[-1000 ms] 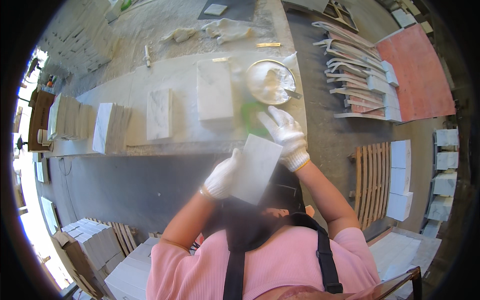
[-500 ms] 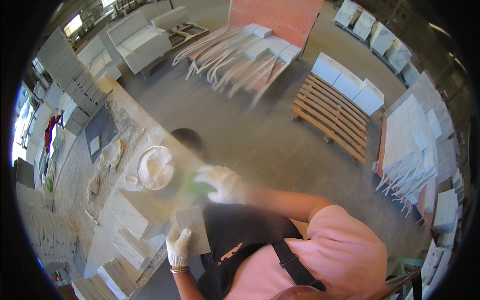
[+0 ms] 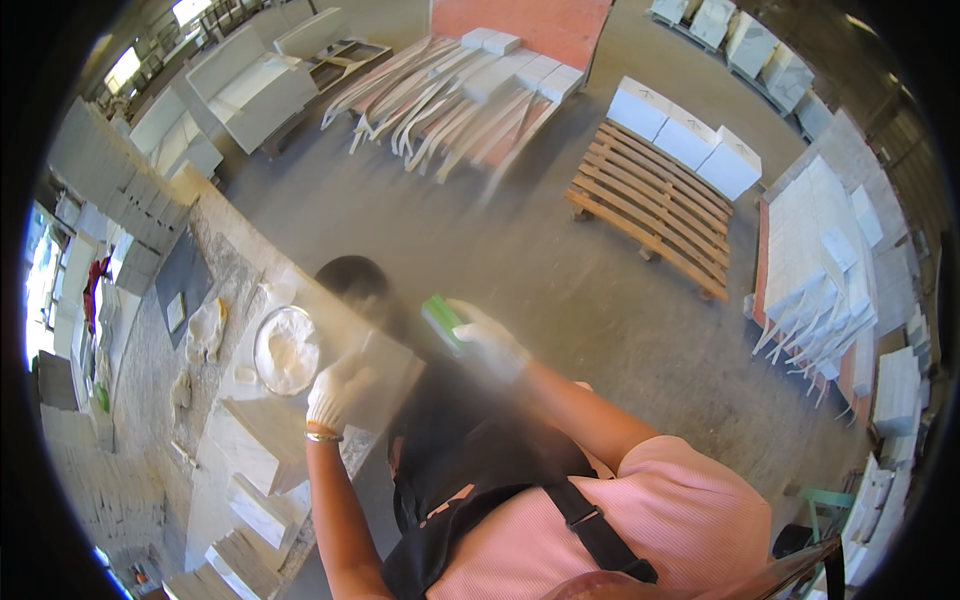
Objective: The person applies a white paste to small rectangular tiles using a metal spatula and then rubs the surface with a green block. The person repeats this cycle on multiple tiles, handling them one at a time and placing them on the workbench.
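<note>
My right hand, in a white knit glove, is closed around a green block and held out past the bench edge. My left hand, gloved too, is at the bench edge, closed on a pale stone tile; both are smeared by motion. Just beyond the left hand stands a round metal bowl of white powder. Stacked marble tiles lie on the bench close to the left forearm.
The stone-topped bench also carries a crumpled glove. A dark round object is beside its edge. Across the floor are a wooden pallet with white boxes and a red rack with pale straps.
My left hand has moved up and forward with the tile, toward the bowl. My right hand has swung away to the right with the green block. The view has shifted slightly.
</note>
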